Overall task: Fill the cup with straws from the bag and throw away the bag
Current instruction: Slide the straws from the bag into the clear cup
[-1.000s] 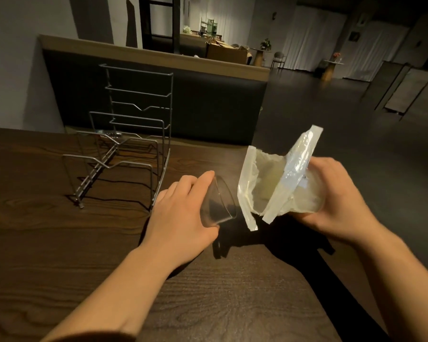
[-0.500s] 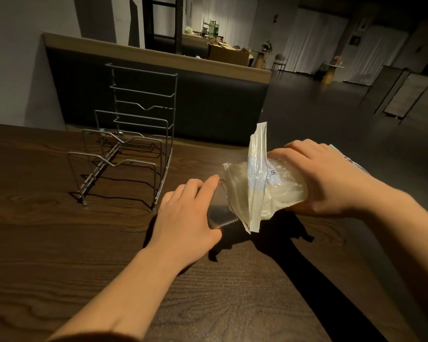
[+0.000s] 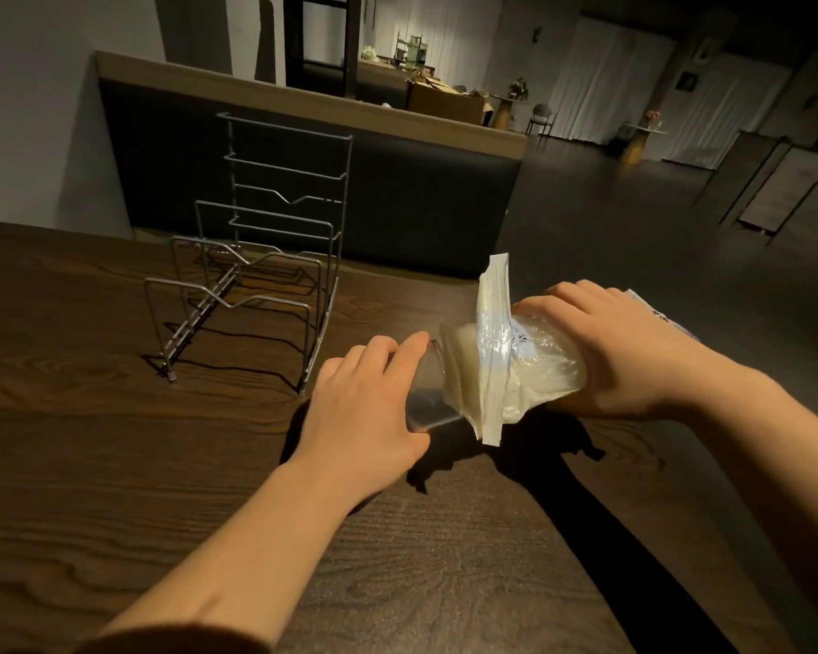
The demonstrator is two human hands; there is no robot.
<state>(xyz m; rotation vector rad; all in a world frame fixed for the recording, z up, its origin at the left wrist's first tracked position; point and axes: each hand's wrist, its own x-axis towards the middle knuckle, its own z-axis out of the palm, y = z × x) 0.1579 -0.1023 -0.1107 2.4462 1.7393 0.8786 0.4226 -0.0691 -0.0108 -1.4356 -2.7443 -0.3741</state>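
Observation:
My left hand [image 3: 364, 408] grips a clear plastic cup [image 3: 428, 394], tipped on its side with its mouth facing right, just above the dark wooden table [image 3: 114, 464]. My right hand [image 3: 619, 351] clasps a translucent plastic bag [image 3: 501, 361] from above, holding it sideways. The bag's open mouth is pressed over the cup's rim. A pale bundle, apparently the straws, shows through the bag; single straws cannot be made out. The bag's loose flap sticks up and down at the cup's mouth.
A grey wire rack [image 3: 256, 285] stands on the table to the left of my hands. The table's right edge [image 3: 633, 512] runs close under my right forearm, with dark floor beyond. A low wall with a wooden ledge [image 3: 303, 101] lies behind the table.
My right hand has turned over on top of the bag and swung it from upright to sideways, pushing its mouth over the cup's rim. The left hand kept the tilted cup nearly in place.

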